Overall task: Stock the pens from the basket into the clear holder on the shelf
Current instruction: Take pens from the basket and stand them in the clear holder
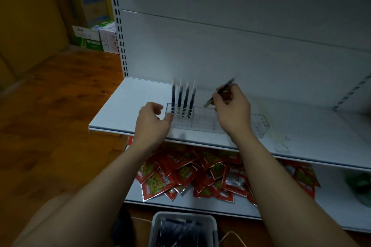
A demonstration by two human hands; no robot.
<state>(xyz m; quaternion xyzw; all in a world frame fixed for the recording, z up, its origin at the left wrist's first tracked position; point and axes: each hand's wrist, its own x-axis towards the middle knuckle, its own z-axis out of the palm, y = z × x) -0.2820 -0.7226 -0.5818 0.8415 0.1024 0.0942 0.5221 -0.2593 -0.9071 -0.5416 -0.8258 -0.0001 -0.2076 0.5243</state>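
A clear holder (206, 120) with a grid of slots lies on the white shelf (124, 104). Several dark pens (185, 101) stand upright in its left end. My right hand (232, 110) is above the holder's middle, shut on a dark pen (219, 92) that tilts with its tip down toward the slots. My left hand (153, 120) rests against the holder's left end, fingers curled, holding nothing that I can see. The grey basket (156, 224) full of dark pens sits on the floor at the bottom of the view.
Many red snack packets (180, 176) lie piled on the lower shelf, with a green bag (359, 186) at its right. Cardboard boxes (90, 12) are stacked on the wooden floor to the left of the shelf's slotted upright.
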